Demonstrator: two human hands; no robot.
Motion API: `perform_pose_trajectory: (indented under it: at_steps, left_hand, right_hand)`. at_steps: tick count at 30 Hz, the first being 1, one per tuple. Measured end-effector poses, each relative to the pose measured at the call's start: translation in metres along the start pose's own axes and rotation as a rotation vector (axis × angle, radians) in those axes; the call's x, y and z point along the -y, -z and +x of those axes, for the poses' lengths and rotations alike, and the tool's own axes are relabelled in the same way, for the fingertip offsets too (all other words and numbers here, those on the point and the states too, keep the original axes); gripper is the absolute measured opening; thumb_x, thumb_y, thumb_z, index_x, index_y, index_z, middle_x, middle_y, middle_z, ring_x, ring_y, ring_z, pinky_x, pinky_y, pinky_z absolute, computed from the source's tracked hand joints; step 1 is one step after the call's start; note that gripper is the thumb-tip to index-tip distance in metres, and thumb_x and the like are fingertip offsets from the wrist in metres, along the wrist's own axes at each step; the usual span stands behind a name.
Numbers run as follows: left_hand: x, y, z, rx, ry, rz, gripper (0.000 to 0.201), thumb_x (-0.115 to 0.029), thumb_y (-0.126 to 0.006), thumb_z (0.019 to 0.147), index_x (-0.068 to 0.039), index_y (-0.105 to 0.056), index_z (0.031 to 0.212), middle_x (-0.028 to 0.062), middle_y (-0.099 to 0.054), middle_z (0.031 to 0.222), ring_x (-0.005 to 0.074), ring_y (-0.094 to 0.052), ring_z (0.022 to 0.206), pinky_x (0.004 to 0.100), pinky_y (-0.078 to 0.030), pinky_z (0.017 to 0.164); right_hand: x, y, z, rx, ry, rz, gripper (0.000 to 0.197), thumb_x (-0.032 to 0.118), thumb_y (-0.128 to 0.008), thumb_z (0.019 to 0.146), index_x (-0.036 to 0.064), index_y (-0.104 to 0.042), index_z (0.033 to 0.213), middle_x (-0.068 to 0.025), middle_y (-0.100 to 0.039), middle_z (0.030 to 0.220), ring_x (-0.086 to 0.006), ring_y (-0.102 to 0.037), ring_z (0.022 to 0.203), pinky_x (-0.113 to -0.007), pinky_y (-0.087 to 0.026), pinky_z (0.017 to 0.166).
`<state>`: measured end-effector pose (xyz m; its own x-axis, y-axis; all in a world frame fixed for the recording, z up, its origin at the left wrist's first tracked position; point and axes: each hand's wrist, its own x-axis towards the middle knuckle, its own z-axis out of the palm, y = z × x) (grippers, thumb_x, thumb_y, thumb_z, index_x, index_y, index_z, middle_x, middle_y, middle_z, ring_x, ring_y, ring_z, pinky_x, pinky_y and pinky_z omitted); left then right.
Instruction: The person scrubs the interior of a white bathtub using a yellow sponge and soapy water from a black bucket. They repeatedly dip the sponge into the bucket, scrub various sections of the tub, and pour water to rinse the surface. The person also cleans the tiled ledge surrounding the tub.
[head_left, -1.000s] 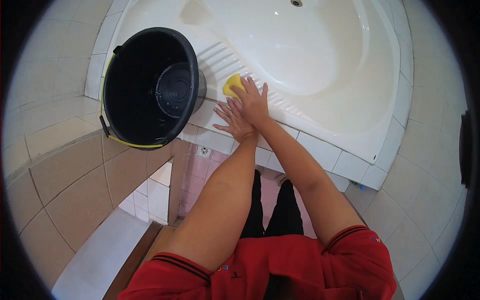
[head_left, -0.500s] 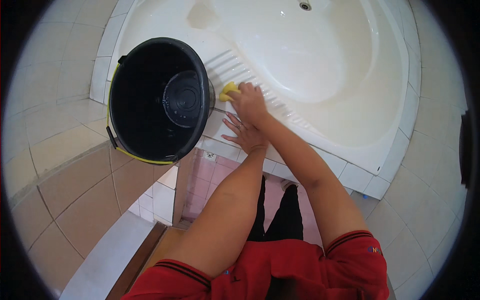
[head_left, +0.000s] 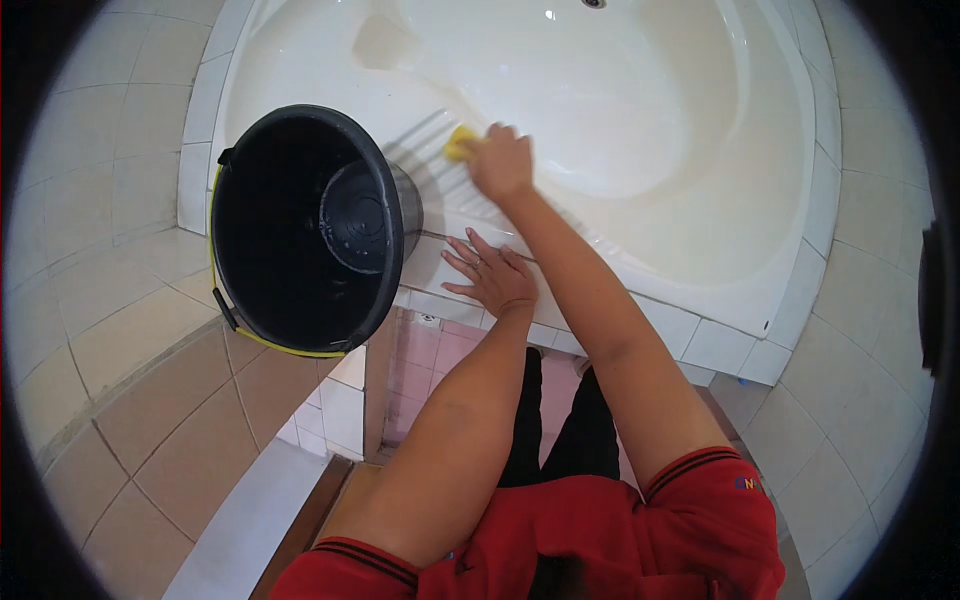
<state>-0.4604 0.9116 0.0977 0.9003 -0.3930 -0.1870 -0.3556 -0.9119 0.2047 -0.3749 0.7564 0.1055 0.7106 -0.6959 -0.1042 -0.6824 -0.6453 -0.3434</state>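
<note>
My right hand (head_left: 500, 166) is closed on a yellow sponge (head_left: 459, 143), pressed to the ribbed ledge of the white bathtub (head_left: 630, 215). The hand is slightly smeared by motion, and part of the sponge is hidden by the fingers. Flat on the white tiled rim (head_left: 440, 268) at the tub's near side lies my left hand (head_left: 492, 274), its fingers spread and a ring on one of them. Left of both hands a large black bucket (head_left: 300, 240) with a yellow handle stands with its mouth toward me. A little water or suds shows at its bottom.
Brown tiles (head_left: 180, 420) cover the surface at the lower left, beside a white ledge (head_left: 245, 500). The tub's drain (head_left: 594, 3) shows at the top edge. Pale tiled walls rise on both sides. Pink floor tiles (head_left: 410, 375) lie below the rim.
My right hand has moved the sponge away from me, from the tub's near edge up onto the ribs. My left hand stays on the rim. The whole view has shifted slightly.
</note>
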Motion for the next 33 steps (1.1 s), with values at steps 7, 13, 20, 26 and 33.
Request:
perform_pose_trajectory:
  at_steps: [7, 13, 20, 26, 33]
  left_hand:
    - [-0.007, -0.004, -0.005, 0.036, 0.005, 0.104, 0.066, -0.034, -0.037, 0.096, -0.01, -0.011, 0.152, 0.0198, -0.004, 0.159, 0.041, -0.001, 0.146, 0.0723, -0.004, 0.105]
    - [0.001, -0.008, 0.0, -0.056, 0.003, 0.1, 0.068, -0.037, -0.035, 0.096, -0.008, -0.012, 0.152, 0.0207, -0.001, 0.159, 0.0412, -0.001, 0.146, 0.0722, -0.005, 0.105]
    - [0.001, -0.012, -0.002, -0.087, -0.004, 0.065, 0.065, -0.034, -0.034, 0.094, -0.008, -0.018, 0.151, 0.0231, -0.008, 0.158, 0.0427, -0.004, 0.146, 0.0726, -0.005, 0.105]
    - [-0.007, -0.003, -0.001, -0.072, 0.019, 0.096, 0.063, -0.033, -0.033, 0.095, -0.008, -0.017, 0.151, 0.0221, -0.01, 0.158, 0.0421, -0.005, 0.146, 0.0714, -0.007, 0.106]
    - [-0.012, -0.011, -0.01, -0.086, 0.028, 0.125, 0.061, -0.033, -0.033, 0.097, -0.01, -0.018, 0.152, 0.0181, -0.011, 0.159, 0.04, -0.01, 0.146, 0.0718, -0.009, 0.106]
  right_hand:
    - [0.002, -0.022, -0.03, -0.13, 0.037, 0.122, 0.029, 0.024, -0.062, 0.082, 0.027, -0.07, 0.11, -0.0107, -0.057, 0.103, -0.0294, -0.052, 0.1, -0.046, -0.041, 0.08]
    - [-0.062, 0.008, -0.11, -0.125, -0.154, 0.15, 0.034, 0.014, -0.061, 0.078, 0.0262, -0.071, 0.108, -0.0101, -0.058, 0.105, -0.0289, -0.053, 0.1, -0.045, -0.038, 0.083]
    - [-0.074, 0.003, -0.25, -0.303, -0.11, 0.117, 0.036, 0.016, -0.06, 0.081, 0.023, -0.065, 0.116, -0.0102, -0.056, 0.103, -0.0289, -0.052, 0.106, -0.048, -0.039, 0.086]
    - [-0.22, 0.024, -0.379, -0.615, -0.639, 0.043, 0.041, 0.008, -0.057, 0.08, 0.0065, -0.061, 0.12, -0.0204, -0.053, 0.117, -0.0392, -0.048, 0.109, -0.05, -0.035, 0.096]
    - [-0.172, -0.019, -0.356, -0.711, -0.617, 0.266, 0.047, 0.007, -0.047, 0.088, 0.0098, -0.051, 0.134, -0.0165, -0.047, 0.139, -0.0367, -0.034, 0.136, -0.054, -0.019, 0.114]
